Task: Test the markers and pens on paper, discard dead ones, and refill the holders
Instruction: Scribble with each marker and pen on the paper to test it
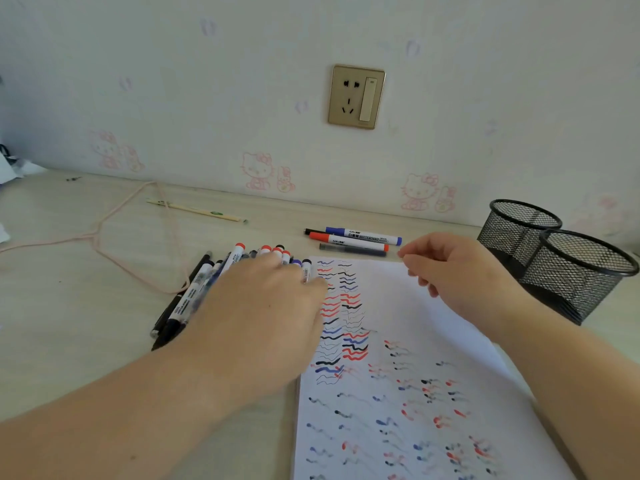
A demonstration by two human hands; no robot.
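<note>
A row of markers and pens (194, 292) lies on the desk left of the white paper (415, 306), which is covered with red, blue and black squiggles. My left hand (263, 306) lies palm down across that row, fingers spread over the caps. My right hand (450, 268) hovers above the paper's top right corner with loosely curled fingers and holds nothing. Beyond the paper lie a blue marker (363, 235), a red marker (346, 241) and a dark pen (353, 250). Two black mesh holders (519, 226) (581, 271) stand at the right.
A pink cord (104, 230) loops over the desk at the left, with a wooden chopstick (197, 211) behind it. A gold wall socket (356, 97) sits on the wall above the desk. Crumpled paper shows at the far left edge.
</note>
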